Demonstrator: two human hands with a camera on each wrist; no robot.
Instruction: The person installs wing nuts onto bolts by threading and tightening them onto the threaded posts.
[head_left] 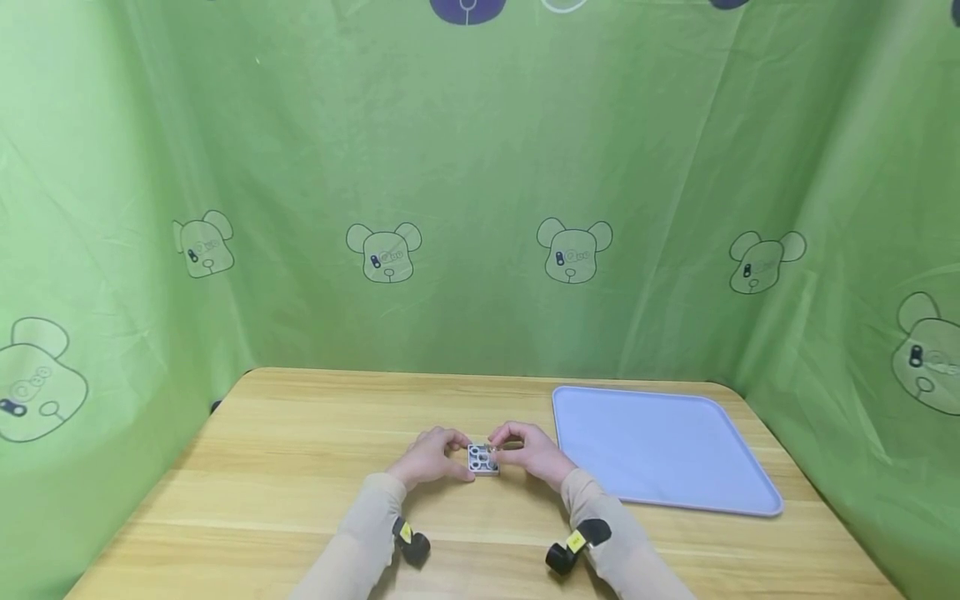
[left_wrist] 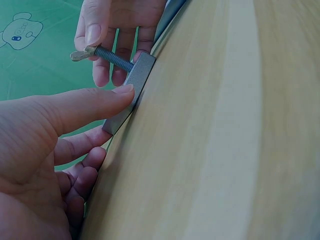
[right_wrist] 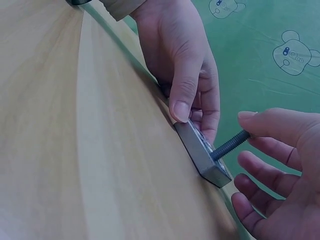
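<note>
A small square grey metal block [head_left: 475,461] with several round holes in its top lies on the table in front of me. My left hand [head_left: 431,458] holds it by its left side, thumb [left_wrist: 117,100] along the near edge and fingers at the far side. A threaded wing screw [left_wrist: 115,58] stands up out of the block's right part, much of its thread showing above the surface. My right hand [head_left: 536,452] pinches the screw's winged head between thumb and forefinger; the other fingers hang loosely curled beside the block. In the right wrist view the thumb hides the head.
A pale blue-lavender tray [head_left: 660,450] lies on the right of the wooden table [head_left: 315,433], close beyond my right forearm. Green curtains [head_left: 480,317] with bear-head prints hang behind and at both sides. A small black camera [head_left: 414,547] is strapped to each wrist.
</note>
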